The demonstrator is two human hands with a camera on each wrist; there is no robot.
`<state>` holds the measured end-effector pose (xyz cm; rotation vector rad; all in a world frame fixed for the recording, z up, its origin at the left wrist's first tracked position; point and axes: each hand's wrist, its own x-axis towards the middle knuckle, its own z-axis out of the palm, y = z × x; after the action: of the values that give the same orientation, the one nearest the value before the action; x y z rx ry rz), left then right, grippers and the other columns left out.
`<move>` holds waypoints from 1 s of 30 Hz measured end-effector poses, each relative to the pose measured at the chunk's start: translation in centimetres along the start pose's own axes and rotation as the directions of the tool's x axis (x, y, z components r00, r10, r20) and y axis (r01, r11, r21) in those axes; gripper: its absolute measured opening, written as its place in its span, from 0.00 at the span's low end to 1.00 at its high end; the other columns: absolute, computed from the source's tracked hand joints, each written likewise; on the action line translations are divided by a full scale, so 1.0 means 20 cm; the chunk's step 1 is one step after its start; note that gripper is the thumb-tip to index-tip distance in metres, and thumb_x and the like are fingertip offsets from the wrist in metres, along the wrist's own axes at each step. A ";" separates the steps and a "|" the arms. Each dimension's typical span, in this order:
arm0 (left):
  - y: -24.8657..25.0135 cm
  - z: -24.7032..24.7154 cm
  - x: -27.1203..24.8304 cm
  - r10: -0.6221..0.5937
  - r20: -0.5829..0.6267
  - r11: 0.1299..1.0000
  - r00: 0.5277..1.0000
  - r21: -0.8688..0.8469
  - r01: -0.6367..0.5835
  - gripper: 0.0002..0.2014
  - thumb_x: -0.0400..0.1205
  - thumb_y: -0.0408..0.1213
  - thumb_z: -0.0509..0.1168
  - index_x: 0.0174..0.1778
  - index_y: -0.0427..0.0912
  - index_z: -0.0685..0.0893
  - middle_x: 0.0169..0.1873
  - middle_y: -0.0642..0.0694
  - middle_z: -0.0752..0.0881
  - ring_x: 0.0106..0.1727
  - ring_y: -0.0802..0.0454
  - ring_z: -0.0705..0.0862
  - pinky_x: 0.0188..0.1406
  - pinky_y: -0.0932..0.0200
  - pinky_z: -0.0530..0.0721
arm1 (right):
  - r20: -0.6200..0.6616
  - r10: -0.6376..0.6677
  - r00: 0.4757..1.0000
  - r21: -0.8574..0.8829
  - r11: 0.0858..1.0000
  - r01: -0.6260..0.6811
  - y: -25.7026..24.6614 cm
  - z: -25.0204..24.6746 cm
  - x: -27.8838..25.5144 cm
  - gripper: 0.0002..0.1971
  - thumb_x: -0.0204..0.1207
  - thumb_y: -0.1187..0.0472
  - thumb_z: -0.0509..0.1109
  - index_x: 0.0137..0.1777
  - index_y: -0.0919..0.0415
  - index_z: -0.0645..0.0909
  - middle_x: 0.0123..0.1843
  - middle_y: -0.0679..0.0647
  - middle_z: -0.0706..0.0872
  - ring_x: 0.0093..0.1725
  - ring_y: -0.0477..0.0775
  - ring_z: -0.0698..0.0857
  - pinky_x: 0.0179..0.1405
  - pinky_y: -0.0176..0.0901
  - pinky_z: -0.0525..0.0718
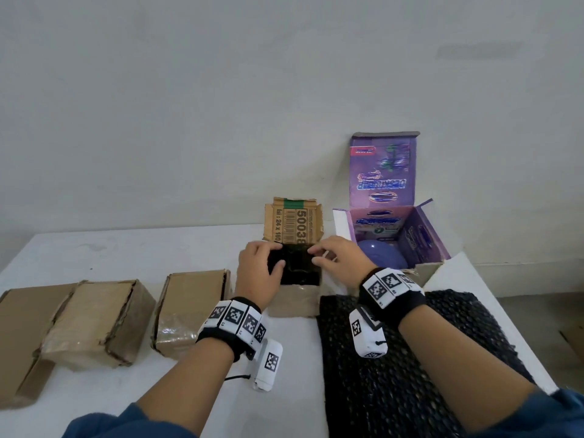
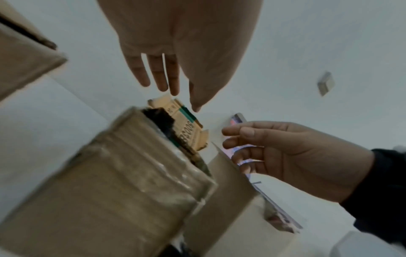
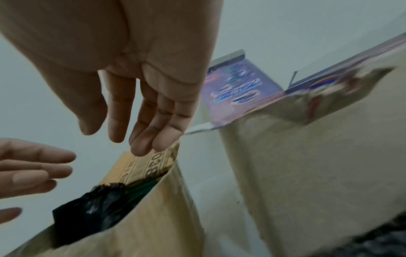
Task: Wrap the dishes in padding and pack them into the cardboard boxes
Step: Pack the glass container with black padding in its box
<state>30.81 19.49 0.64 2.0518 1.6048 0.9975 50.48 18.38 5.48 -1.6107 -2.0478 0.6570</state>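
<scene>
A small open cardboard box (image 1: 294, 300) stands at the table's middle with its printed flap (image 1: 294, 222) upright at the back. Inside lies a bundle wrapped in black padding (image 1: 301, 270), also seen in the right wrist view (image 3: 94, 208). My left hand (image 1: 268, 257) hovers over the box's left side, thumb on the bundle, fingers straight. Over the right side is my right hand (image 1: 316, 256), its fingertips (image 3: 153, 140) straight and close to the flap (image 3: 142, 165). Neither hand holds anything. A purple bowl (image 1: 382, 256) sits in the open purple box (image 1: 423, 238).
Three closed cardboard boxes (image 1: 189, 311) (image 1: 94, 320) (image 1: 19, 343) stand in a row on the white table's left. A black padding sheet (image 1: 426, 358) lies flat under my right forearm. The wall (image 1: 221, 105) is right behind the boxes, and the table's right edge runs close to the sheet.
</scene>
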 end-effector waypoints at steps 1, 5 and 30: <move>0.07 0.00 -0.03 0.028 -0.027 1.000 0.999 0.006 -0.028 0.14 0.77 0.37 0.68 0.59 0.46 0.82 0.57 0.46 0.79 0.61 0.50 0.75 0.59 0.64 0.68 | -0.010 0.003 1.000 0.008 1.000 -0.003 0.02 -0.05 -0.06 0.11 0.77 0.62 0.70 0.58 0.61 0.85 0.53 0.58 0.85 0.41 0.45 0.78 0.44 0.25 0.73; 0.31 0.08 -0.20 0.061 0.046 0.996 0.997 -0.066 -0.058 0.11 0.78 0.39 0.68 0.56 0.48 0.82 0.50 0.51 0.82 0.53 0.53 0.79 0.54 0.56 0.80 | -0.027 0.045 0.999 0.012 0.999 -0.045 0.17 -0.21 -0.34 0.09 0.77 0.64 0.70 0.55 0.63 0.86 0.46 0.54 0.86 0.34 0.34 0.74 0.38 0.20 0.70; 0.77 0.51 -0.89 -0.381 0.376 0.900 0.845 -0.060 0.432 0.08 0.77 0.44 0.71 0.44 0.46 0.81 0.38 0.53 0.82 0.47 0.53 0.82 0.45 0.64 0.74 | 0.193 0.299 0.935 0.004 0.952 -0.306 0.59 -0.06 -1.26 0.21 0.81 0.43 0.60 0.62 0.58 0.83 0.59 0.58 0.83 0.62 0.57 0.81 0.63 0.42 0.75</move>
<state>46.77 -0.35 -1.84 1.5827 1.6210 0.5314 65.57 -3.58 -2.25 -1.9300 -1.9177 0.9828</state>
